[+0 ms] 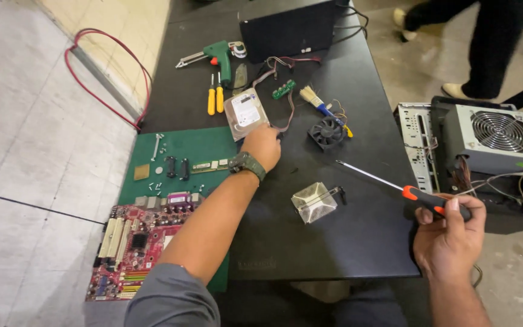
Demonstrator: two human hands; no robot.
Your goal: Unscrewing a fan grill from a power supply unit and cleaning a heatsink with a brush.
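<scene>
Person stripping down a desktop computer at a black table (334, 242), screwdriver in one hand, hard drive under the other.

Left hand (263, 147) rests closed on the near corner of the hard drive (246, 112), mid-table beside the green mat (201, 148). Right hand (449, 233) is wrapped around the orange-handled screwdriver (394, 188), off the table's right edge, tip over the tabletop. Already out, by the look: motherboard (134, 248) at the near left corner, small fan (327, 131), heatsink (315, 201), loose screws. The case (419, 145) to the right looks still to be emptied: power supply (491, 136) and wiring inside.
</scene>
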